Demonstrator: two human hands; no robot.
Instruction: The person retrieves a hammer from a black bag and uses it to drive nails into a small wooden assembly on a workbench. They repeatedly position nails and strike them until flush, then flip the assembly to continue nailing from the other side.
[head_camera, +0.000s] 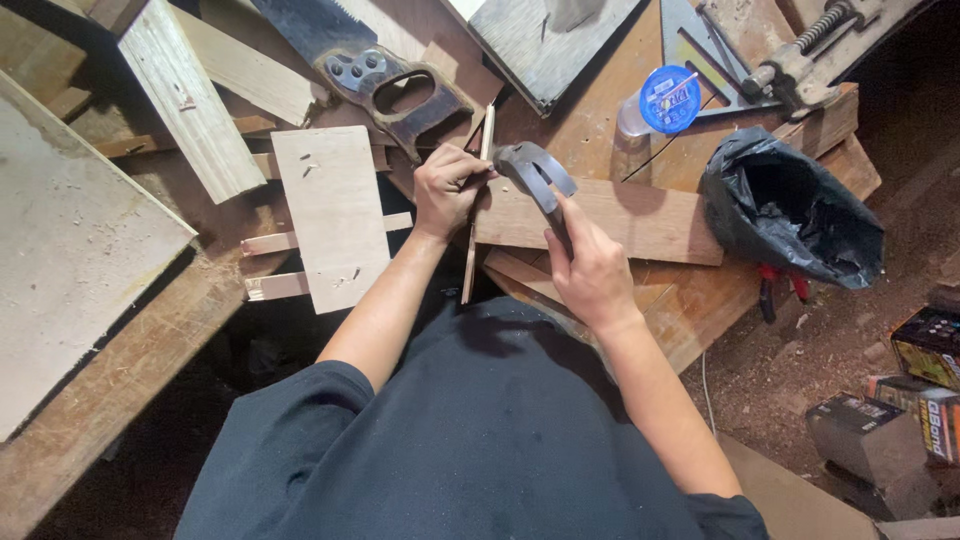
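My right hand (592, 268) grips the handle of a claw hammer (535, 172), whose steel head hangs over the near edge of a brown board (640, 222). My left hand (445, 186) pinches something small, too small to make out, against a thin upright wooden strip (478, 200) right beside the hammer head. The strip runs from the board's left end down toward my body. Both hands are close together over the wooden workbench (720, 300).
A handsaw (385, 80) lies just beyond my left hand. A pale plywood piece on two battens (332, 215) sits left. A black plastic bag (790, 205), blue-lidded container (668, 100), metal square (700, 50) and vise (810, 60) are right. Boxes (920, 390) stand on the floor.
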